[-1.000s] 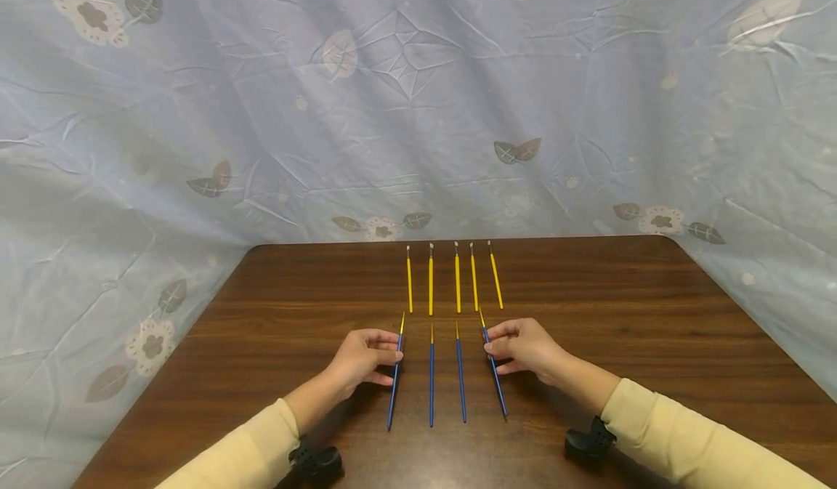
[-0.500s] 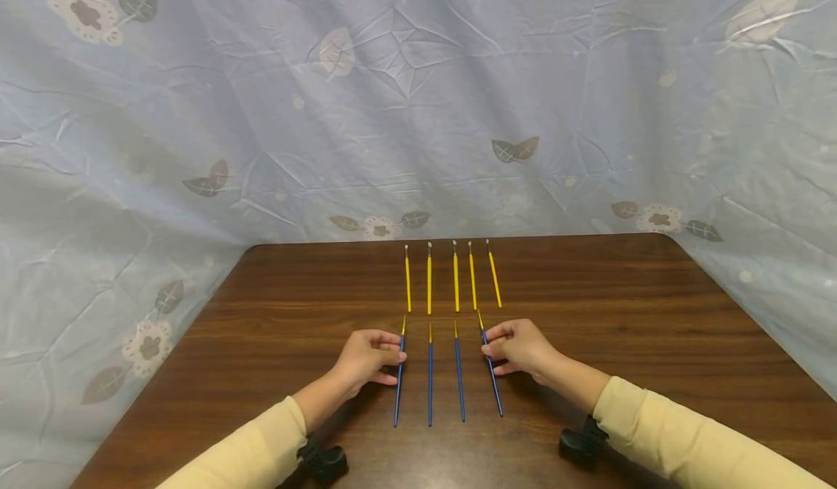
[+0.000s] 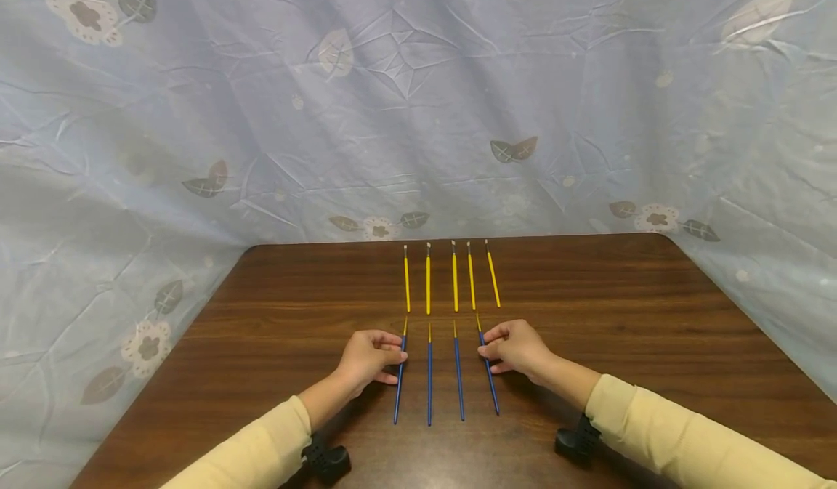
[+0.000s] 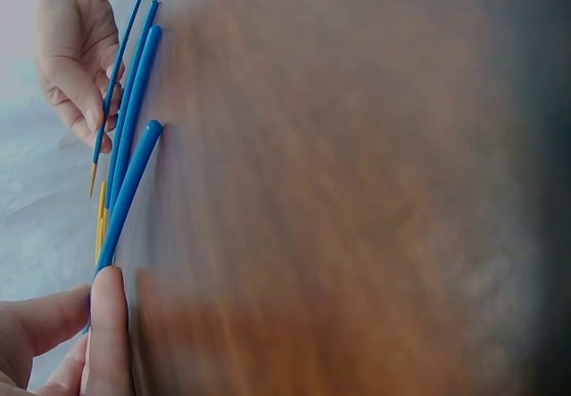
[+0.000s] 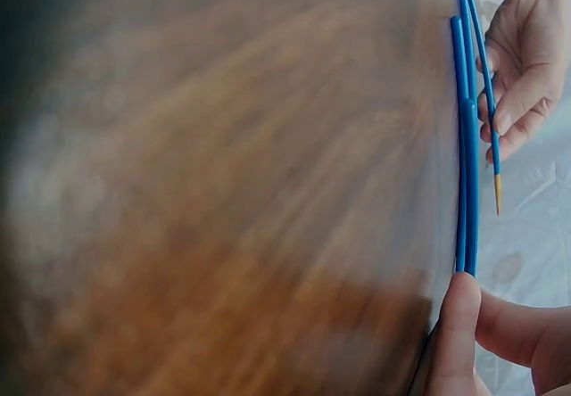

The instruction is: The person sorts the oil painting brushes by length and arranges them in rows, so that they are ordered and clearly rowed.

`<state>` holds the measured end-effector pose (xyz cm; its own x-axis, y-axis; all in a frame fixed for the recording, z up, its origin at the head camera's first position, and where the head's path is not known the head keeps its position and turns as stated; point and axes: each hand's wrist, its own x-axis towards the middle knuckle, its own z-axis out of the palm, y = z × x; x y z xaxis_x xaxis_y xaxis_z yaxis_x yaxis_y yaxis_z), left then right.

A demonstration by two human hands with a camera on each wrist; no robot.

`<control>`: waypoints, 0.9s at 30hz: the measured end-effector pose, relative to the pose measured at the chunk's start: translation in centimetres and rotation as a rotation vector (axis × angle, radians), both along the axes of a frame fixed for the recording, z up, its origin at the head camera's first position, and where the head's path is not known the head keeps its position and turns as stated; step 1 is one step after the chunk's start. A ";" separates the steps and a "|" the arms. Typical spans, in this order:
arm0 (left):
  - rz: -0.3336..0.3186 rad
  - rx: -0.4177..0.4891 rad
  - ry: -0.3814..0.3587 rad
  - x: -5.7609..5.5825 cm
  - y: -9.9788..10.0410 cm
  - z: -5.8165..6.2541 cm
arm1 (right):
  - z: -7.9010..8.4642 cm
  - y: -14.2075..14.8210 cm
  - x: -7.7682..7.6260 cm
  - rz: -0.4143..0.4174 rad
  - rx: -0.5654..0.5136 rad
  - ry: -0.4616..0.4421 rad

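My left hand (image 3: 366, 358) pinches a thin blue paintbrush (image 3: 399, 387) with a yellow ferrule, its tip pointing away from me. On the other side my right hand (image 3: 519, 347) pinches a matching blue paintbrush (image 3: 491, 387), tilted with its tip toward the left. Between them lie two more blue paintbrushes, an inner-left brush (image 3: 429, 380) and an inner-right brush (image 3: 459, 380), roughly parallel. In the left wrist view the held brush's blue handle (image 4: 134, 182) rises from between thumb and fingers. The right wrist view shows thumb and finger at the handle (image 5: 471, 191) of the right brush.
Several yellow-handled paintbrushes (image 3: 455, 282) lie in a row beyond the blue ones, bristles toward the far edge. The brown wooden table (image 3: 294, 278) ends at a floral grey-blue cloth (image 3: 418, 147). Black straps with small boxes (image 3: 327, 463) sit at my wrists.
Both hands have shifted slightly inward with their blue brushes. The left brush now stands straighter and nearer the inner pair; the right one has moved a little to the left.
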<state>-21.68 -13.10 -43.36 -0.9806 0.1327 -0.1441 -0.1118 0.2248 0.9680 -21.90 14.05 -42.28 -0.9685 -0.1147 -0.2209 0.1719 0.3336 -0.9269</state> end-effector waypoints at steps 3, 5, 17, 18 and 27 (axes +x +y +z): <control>0.003 -0.006 0.009 0.1 0.1 0.0 | -0.1 -0.1 0.0 0.006 0.016 0.013; 0.004 -0.011 0.020 0.3 0.1 0.1 | -0.2 -0.1 0.0 0.013 0.026 0.022; 0.018 -0.058 0.103 0.6 0.7 0.0 | 0.0 -0.5 0.5 0.036 0.043 0.070; 0.021 -0.060 0.106 0.6 0.7 0.1 | 0.0 -0.5 0.5 0.035 0.047 0.071; 0.036 -0.089 0.115 0.6 1.0 0.1 | -0.1 -0.9 0.5 0.033 0.088 0.072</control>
